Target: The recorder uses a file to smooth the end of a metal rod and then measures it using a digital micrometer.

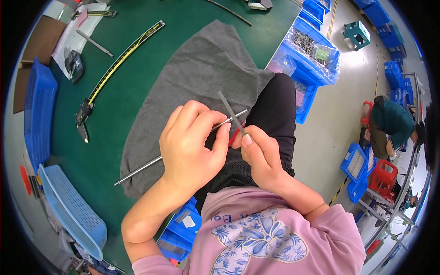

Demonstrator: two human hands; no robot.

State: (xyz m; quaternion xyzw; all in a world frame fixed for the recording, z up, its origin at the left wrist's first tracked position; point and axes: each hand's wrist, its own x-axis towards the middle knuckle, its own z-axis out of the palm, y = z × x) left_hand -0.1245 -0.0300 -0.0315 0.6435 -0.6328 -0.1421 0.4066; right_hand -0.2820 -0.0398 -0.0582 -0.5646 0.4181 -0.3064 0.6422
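Note:
My left hand is closed round a long thin metal rod, pinching it near its upper right end between thumb and fingers. The rod slants from lower left to upper right, and the hand hides its middle. My right hand grips a flat narrow grey strip, which looks like a small flat file. This strip crosses the rod close to the rod's tip; whether they touch I cannot tell. Something red shows beside the right fingers, mostly hidden. Beneath the hands, a grey cloth spreads over the table and my lap.
On the green table lie a digital caliper, another rod and papers. Blue baskets line the left edge. Blue bins with metal parts stand at right. A person sits farther off, near stools.

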